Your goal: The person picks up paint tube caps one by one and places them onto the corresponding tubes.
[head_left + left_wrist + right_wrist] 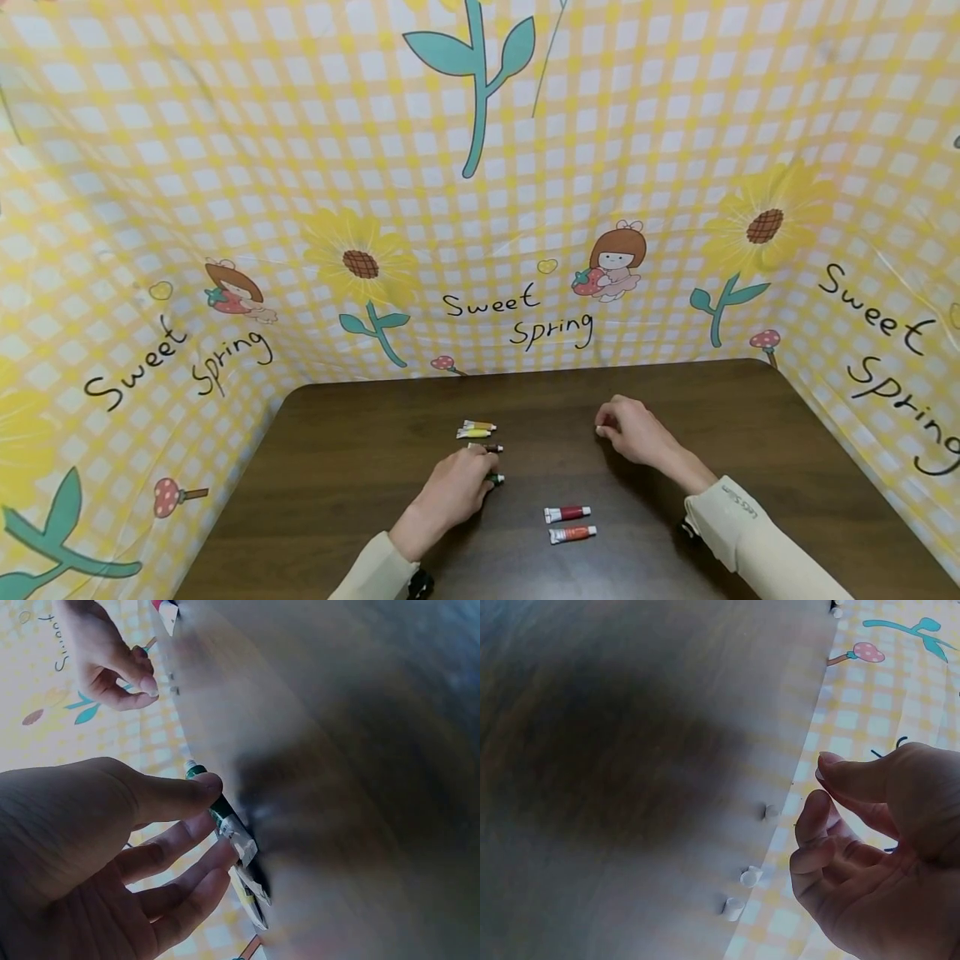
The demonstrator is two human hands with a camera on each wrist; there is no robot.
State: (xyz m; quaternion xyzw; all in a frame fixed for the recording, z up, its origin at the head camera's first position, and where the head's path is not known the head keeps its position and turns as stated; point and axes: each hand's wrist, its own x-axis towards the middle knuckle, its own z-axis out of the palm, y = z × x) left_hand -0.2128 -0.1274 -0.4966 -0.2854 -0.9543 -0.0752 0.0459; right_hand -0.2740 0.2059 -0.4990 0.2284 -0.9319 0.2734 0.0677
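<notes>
My left hand (453,487) pinches a small green paint tube (217,799) between thumb and fingers, low over the table; in the head view only the tube's capped end shows past the fingers. Just beyond this hand lies a dark brown tube (492,448), partly covered by it. Past that, a yellow tube (476,433) and an ochre tube (482,426) lie close side by side. Over the right part of the table is my right hand (637,432), its fingers loosely curled with nothing visible between them. In the right wrist view its thumb and forefinger are apart.
A dark red tube (572,513) and an orange tube (574,533) lie nearer to me, between the two forearms. The brown wooden table (337,467) is bordered by a yellow checked cloth (480,225) at the back and sides.
</notes>
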